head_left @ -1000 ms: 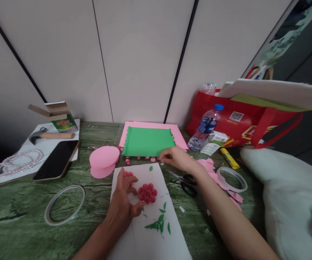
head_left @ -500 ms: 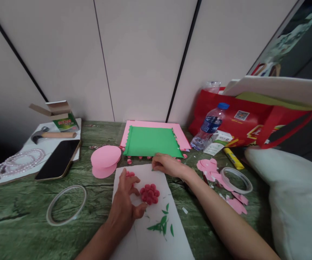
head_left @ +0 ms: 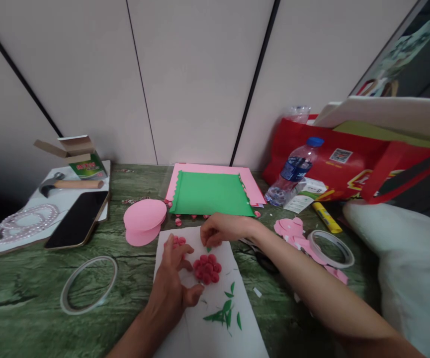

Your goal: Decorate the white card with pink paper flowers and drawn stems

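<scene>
A white sheet (head_left: 185,328) lies before me with a round cluster of dark pink rolled paper bits (head_left: 207,269) on it. My left hand (head_left: 175,276) rests on the sheet left of this cluster, thumb and fingers spread. Its fingers partly cover a second pink cluster (head_left: 178,241). Just above the first cluster, my right hand (head_left: 218,230) pinches a small green paper leaf (head_left: 209,249), its tip pointing down. Several loose green paper leaves (head_left: 224,313) are scattered lower on the sheet.
Behind the sheet lies green paper (head_left: 211,194) on pink paper. Pink ovals (head_left: 143,219), a tape roll (head_left: 63,293) and a phone (head_left: 76,221) are left. Scissors (head_left: 265,261), another tape roll (head_left: 328,253), a glue stick (head_left: 326,217) and a water bottle (head_left: 293,171) stand or lie right.
My right hand has moved left and slightly down, from the sheet's upper right edge to just above the pink cluster, bringing the green leaf. Scissors now show beneath my right arm.
</scene>
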